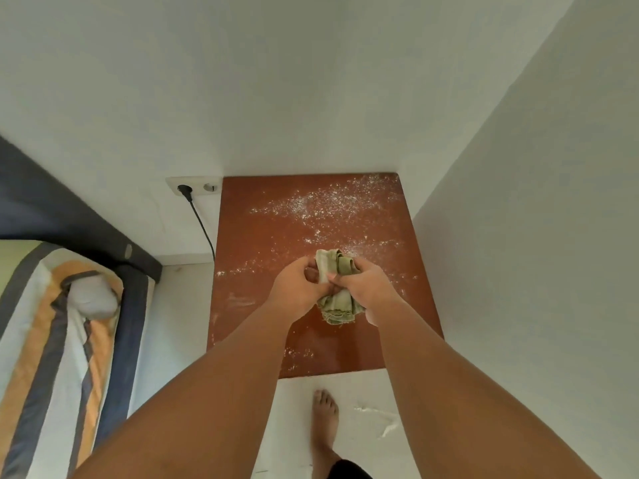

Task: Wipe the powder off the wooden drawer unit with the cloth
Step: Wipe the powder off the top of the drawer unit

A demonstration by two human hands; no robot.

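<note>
The reddish-brown top of the wooden drawer unit (262,243) fills the corner below me. White powder (325,202) is scattered thickly across its far half, with thinner specks toward the left and front edges. A bunched green cloth (340,299) hangs above the middle of the top. My left hand (299,288) grips the cloth's left side, and my right hand (371,288) grips its right side. Both hands are held together, just above the wood.
White walls close in behind and to the right of the unit. A wall socket (193,187) with a black cable sits to its left. A striped bed (58,337) lies at the left. My bare foot (325,423) stands on the white floor beside spilled powder (383,420).
</note>
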